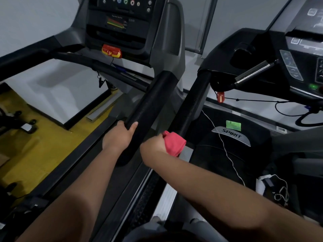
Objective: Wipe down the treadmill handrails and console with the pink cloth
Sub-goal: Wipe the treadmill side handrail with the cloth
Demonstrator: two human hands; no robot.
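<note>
The pink cloth [174, 143] is bunched in the right grip [153, 145], whose fingers curl round it. The wad bulges out to the right of the fist and lies right at the near end of the right treadmill's black handrail [194, 102], seemingly touching it. The left grip [118, 137] is closed round the near end of the left treadmill's foam handrail [150, 102], thumb over the top. The two grips sit near each other, and the two rails run away side by side with a narrow gap between them. The left console [120, 23] stands at the far end, a red safety key [111, 50] below it; the right console [305, 41] is far right. Right of the cloth there is open room above the Spirit motor cover [232, 135], crossed by a thin white cable [225, 149]
</note>
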